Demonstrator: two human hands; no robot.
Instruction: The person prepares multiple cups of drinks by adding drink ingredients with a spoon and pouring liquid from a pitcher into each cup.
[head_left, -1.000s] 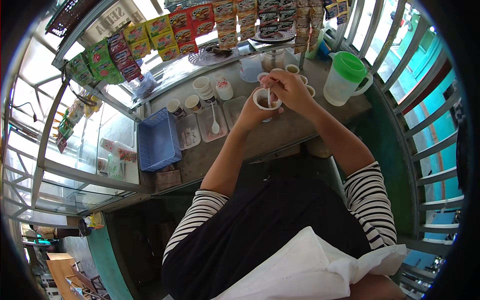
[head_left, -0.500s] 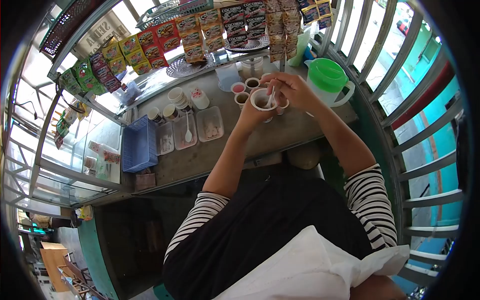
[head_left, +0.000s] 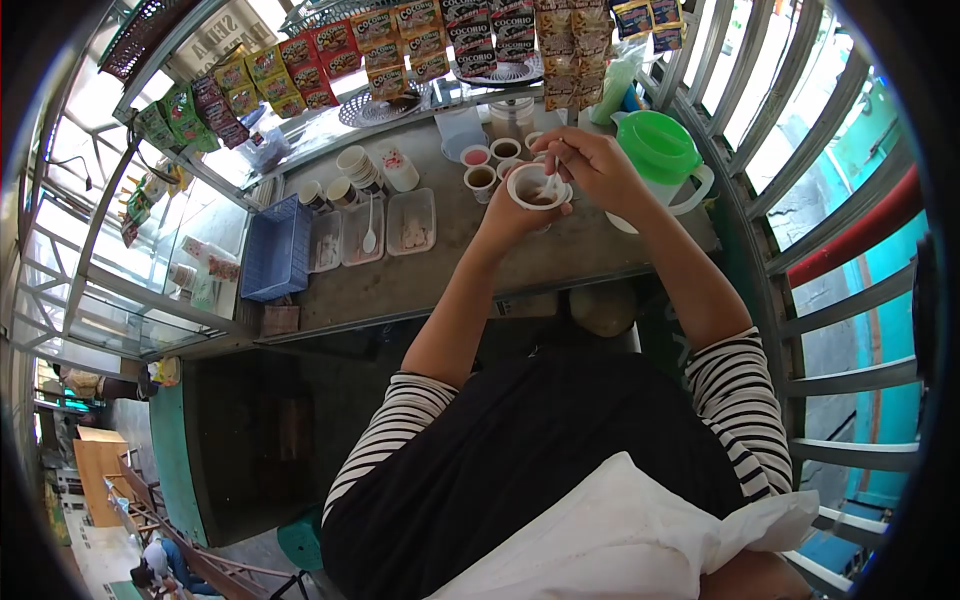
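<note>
Above the counter, my left hand [head_left: 508,222] is wrapped round a white cup [head_left: 524,200] with some brown contents. My right hand [head_left: 592,168] pinches a small white spoon [head_left: 551,184], its lower end inside that cup. Close behind stand several filled cups: one with a pink drink [head_left: 475,156], one with a dark drink [head_left: 506,149] and one with an amber drink [head_left: 480,178]. The bottoms of some cups are hidden by my hands. To the right of my right hand is a clear jug with a green lid [head_left: 658,142].
Clear plastic trays [head_left: 412,222] line the counter [head_left: 400,285], one with a white spoon [head_left: 371,228] in it. Left of them sit a blue basket [head_left: 276,250] and stacked paper cups [head_left: 358,170]. Drink sachets [head_left: 392,45] hang overhead. Metal bars [head_left: 800,200] border the right side.
The view has shifted slightly, so the counter items appear a little higher. The cup's inside shows more openly, with the spoon still in it. Both hands keep their hold.
</note>
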